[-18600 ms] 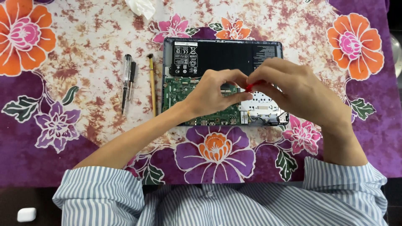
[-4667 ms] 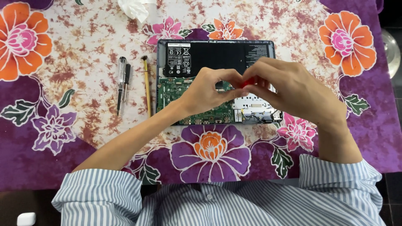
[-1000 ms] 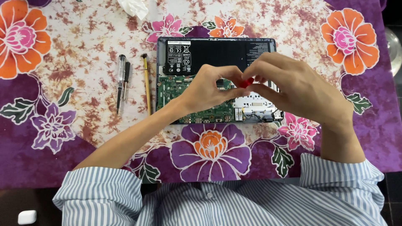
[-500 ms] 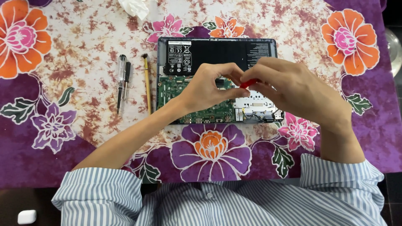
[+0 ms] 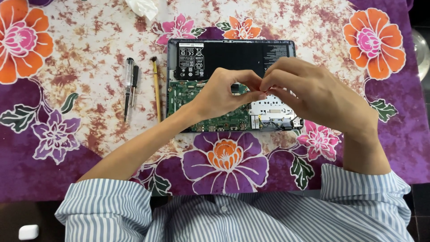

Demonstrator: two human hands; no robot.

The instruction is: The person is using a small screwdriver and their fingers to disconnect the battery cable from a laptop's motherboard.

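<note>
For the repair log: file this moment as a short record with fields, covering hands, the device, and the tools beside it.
Left hand: over the green circuit board, fingertips pinched against the other hand
Right hand: fingertips meeting the left; a small red bit shows between them, unclear what
Device: opened laptop, black battery along the far edge
Tools: two screwdrivers and a brush, to the left of the laptop, untouched
Surface: floral tablecloth
Far edge: crumpled tissue
</note>
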